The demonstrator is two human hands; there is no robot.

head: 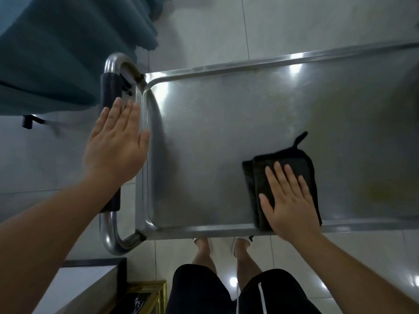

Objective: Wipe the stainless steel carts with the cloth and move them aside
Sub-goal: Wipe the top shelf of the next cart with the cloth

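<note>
The right hand [290, 200] lies flat on a folded black cloth [283, 168], fingers straight and slightly spread, pressing it onto the top tray of the stainless steel cart [226, 114] near the tray's near edge, where the cloth's lower end laps onto the raised rim. The left hand [115, 143] is open too, fingers straight and close together, held over the cart's left end above the push handle [110, 87]; whether it touches the handle or the rim I cannot tell. The step in hand looks like wiping the tray top. To do it well, the palm should keep even pressure over the whole folded pad, travel in long overlapping passes from the near edge to the far edge, and work into the rounded corners and along the rim where grime gathers; a faint yellowish mark toward the tray's right end probably needs a firmer pass. The left hand would do best steadying the handle so the cart does not roll under the push. By count: one cart in view, though the task speaks of several; one cloth; one tubular handle with a dark grip sleeve; two hands. Beyond the cart's left end hangs a teal curtain [56, 53] over a pale tiled floor [204, 30].
</note>
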